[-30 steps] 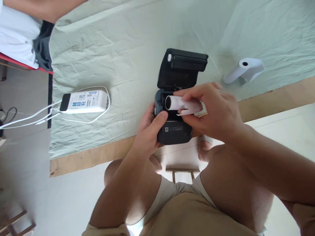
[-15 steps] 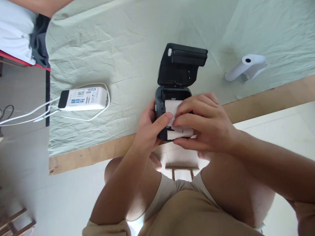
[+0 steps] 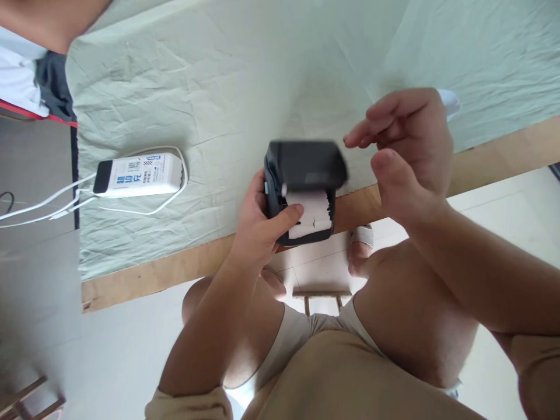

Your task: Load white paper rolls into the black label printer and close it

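My left hand (image 3: 265,224) grips a small dark portable printer (image 3: 273,195) by its left side, thumb resting on the white paper (image 3: 312,213) inside. The printer's black lid (image 3: 308,163) is blurred and tilted partly down over the body, with the paper showing below its edge. My right hand (image 3: 409,151) is in the air to the right of the printer, apart from it, fingers bent and spread from the thumb, with nothing in it. Behind that hand, only a bit of a white paper roll (image 3: 450,104) shows.
A white power bank or charger (image 3: 142,176) with white cables (image 3: 48,204) lies on the left of the pale green cloth (image 3: 210,105). A wooden table edge (image 3: 153,271) runs in front of my knees. Another person's arm (image 3: 56,20) reaches in at top left.
My right hand has let go of the paper and moved up and right. The printer's lid has swung from standing wide open to partly down over the paper.
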### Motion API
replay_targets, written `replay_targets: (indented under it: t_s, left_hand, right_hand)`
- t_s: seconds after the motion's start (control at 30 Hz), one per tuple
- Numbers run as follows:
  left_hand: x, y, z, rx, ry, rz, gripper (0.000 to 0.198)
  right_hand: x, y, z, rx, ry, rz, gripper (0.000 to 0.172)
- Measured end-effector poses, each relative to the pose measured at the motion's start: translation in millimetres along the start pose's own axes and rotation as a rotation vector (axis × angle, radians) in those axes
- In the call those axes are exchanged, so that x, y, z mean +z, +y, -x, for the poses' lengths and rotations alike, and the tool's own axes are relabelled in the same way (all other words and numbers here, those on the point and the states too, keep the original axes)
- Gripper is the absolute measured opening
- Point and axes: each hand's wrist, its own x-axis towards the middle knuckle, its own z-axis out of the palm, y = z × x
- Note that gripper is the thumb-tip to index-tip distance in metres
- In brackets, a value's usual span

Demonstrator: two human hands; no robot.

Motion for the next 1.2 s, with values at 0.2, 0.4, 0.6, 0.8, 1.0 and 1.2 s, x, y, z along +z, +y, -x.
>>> replay_targets:
  t_s: [0.2, 0.4, 0.6, 0.8, 1.0, 1.2]
  left_hand:
    - [-3.9, -3.2, -2.1, 0.036, -0.077, -0.001, 0.068]
    - [0.2, -2.1, 0.0, 0.001, -0.063, 0.025, 0.045]
    - [1.3, -1.1, 0.7, -0.017, -0.052, 0.052, 0.042]
    - [6.1, -2.4, -0.5, -0.101, 0.073, 0.177, 0.044]
    - [4.0, -4.2, -0.8, -0.037, 0.172, 0.18, 0.029]
    - [4.6, -0.1, -3.8, -0.031, 0.173, 0.157, 0.029]
  right_hand:
    - [1.9, -1.8, 2.3, 0.176, -0.307, -0.001, 0.048]
    - [10.1, 10.1, 1.9, 0.315, -0.41, -0.207, 0.058]
    - [11.3, 13.3, 2.5, 0.328, -0.409, -0.215, 0.059]
    - [9.8, 12.7, 4.7, 0.294, -0.389, -0.146, 0.055]
    - [2.8, 15.0, 5.9, 0.155, -0.278, -0.016, 0.049]
    - [-5.1, 5.4, 0.5, 0.091, -0.314, 0.092, 0.055]
